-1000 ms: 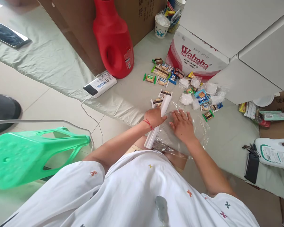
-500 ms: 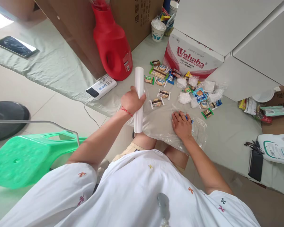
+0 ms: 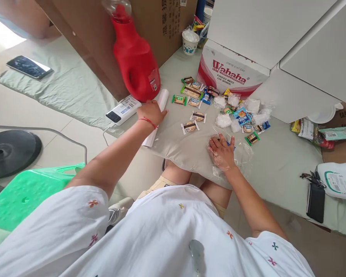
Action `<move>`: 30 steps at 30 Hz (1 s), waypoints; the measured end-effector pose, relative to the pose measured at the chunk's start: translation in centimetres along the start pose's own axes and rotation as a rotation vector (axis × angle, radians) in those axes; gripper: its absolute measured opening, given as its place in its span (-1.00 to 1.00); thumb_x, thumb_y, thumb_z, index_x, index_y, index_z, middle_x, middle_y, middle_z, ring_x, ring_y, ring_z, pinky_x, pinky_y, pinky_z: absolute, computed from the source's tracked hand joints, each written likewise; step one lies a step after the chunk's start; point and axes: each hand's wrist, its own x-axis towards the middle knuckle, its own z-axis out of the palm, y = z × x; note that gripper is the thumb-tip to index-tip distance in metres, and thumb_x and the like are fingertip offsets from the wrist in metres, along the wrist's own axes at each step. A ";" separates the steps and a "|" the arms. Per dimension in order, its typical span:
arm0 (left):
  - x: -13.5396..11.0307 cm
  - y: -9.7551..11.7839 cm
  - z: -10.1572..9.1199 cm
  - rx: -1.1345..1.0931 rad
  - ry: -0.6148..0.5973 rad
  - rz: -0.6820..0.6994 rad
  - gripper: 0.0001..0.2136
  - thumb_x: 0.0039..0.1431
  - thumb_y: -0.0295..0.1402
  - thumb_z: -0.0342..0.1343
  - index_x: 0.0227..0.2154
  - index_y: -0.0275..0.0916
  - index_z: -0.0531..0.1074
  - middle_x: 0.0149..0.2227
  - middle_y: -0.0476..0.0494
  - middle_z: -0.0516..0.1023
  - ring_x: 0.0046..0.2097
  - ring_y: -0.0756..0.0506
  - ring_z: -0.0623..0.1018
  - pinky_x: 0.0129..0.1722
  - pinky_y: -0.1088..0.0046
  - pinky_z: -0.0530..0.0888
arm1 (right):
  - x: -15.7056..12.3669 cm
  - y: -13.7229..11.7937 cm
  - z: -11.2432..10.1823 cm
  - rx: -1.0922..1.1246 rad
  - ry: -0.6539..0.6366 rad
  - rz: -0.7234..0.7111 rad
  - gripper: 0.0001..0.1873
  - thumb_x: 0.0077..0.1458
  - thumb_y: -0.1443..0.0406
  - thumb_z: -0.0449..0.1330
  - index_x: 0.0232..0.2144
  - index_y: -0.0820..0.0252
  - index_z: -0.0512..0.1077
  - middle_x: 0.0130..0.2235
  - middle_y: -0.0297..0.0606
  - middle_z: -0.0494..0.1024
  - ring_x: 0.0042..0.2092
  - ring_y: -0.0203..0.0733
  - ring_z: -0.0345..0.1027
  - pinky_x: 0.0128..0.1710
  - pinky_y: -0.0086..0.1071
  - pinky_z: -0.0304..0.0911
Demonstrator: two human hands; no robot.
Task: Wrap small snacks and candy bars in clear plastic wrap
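My left hand (image 3: 150,115) is closed around a white roll of cling film (image 3: 163,100), which lies slanted at the table's front edge beside a red jug. The far-side fingers are partly hidden. My right hand (image 3: 222,153) lies palm down with fingers spread, pressing on small blue-wrapped snack packets (image 3: 225,143) mostly hidden below it. Loose clear film (image 3: 243,156) is crumpled around this hand and clings over its back. Between the hands lie two wrapped biscuits (image 3: 190,127). Several more biscuit packets (image 3: 192,91) and film-wrapped bundles (image 3: 223,120) are spread behind.
At the back left stand the red jug (image 3: 138,57) and a white power bank (image 3: 123,110). A Wahaha carton (image 3: 227,73) and a paper cup (image 3: 190,42) are farther back. A white bottle (image 3: 338,181) and black case (image 3: 315,202) lie right; a green stool (image 3: 25,198) stands left.
My left hand has moved left and down with the roll, which now lies slanted by the jug. The film no longer stretches between the hands. My right hand has stayed, its fingers wider apart.
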 end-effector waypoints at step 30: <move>-2.9 17.4 5.8 -0.692 -0.468 0.327 -0.84 0.15 -0.38 0.12 -0.43 -0.30 0.57 -0.50 -0.19 0.57 -0.45 -0.06 0.47 -0.41 0.42 0.38 | -4.8 2.4 1.6 -0.101 0.205 -0.161 -0.55 0.41 0.34 -0.01 0.25 -0.01 0.41 0.02 -0.10 0.61 0.02 -0.02 0.34 0.04 -0.09 0.09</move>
